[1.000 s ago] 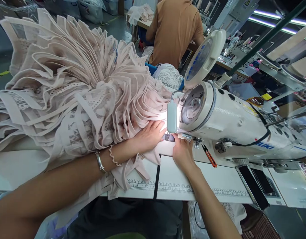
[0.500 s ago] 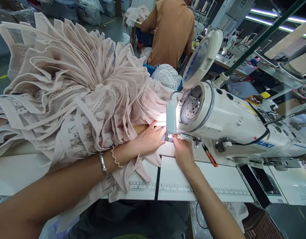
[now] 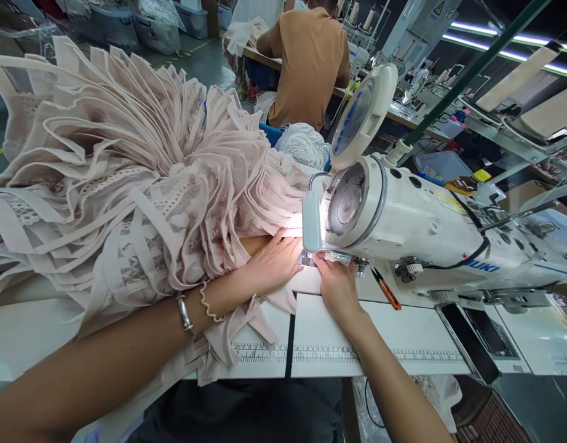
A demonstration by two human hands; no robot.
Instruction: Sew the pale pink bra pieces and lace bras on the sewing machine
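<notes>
A large heap of pale pink fabric pieces with lace [image 3: 173, 166] covers the left of the table. My left hand [image 3: 275, 263] lies on the fabric just left of the needle area, its fingers spread and pointing to the machine. My right hand [image 3: 337, 282] is at the front of the presser foot, with thumb and fingers closed together; what is between them is hidden. The white sewing machine [image 3: 422, 215] reaches in from the right, its small lamp [image 3: 312, 223] lit over the fabric at the needle.
Orange-handled snips [image 3: 388, 292] lie beside the machine's base, right of my right hand. A phone [image 3: 468, 344] rests at the table's front right. A ruler strip [image 3: 329, 352] runs along the front edge. Another person [image 3: 309, 61] sits beyond, back turned.
The whole view has shifted slightly. Both hands keep nearly the same places at the needle area. The round end of the machine shows a different, blurred face.
</notes>
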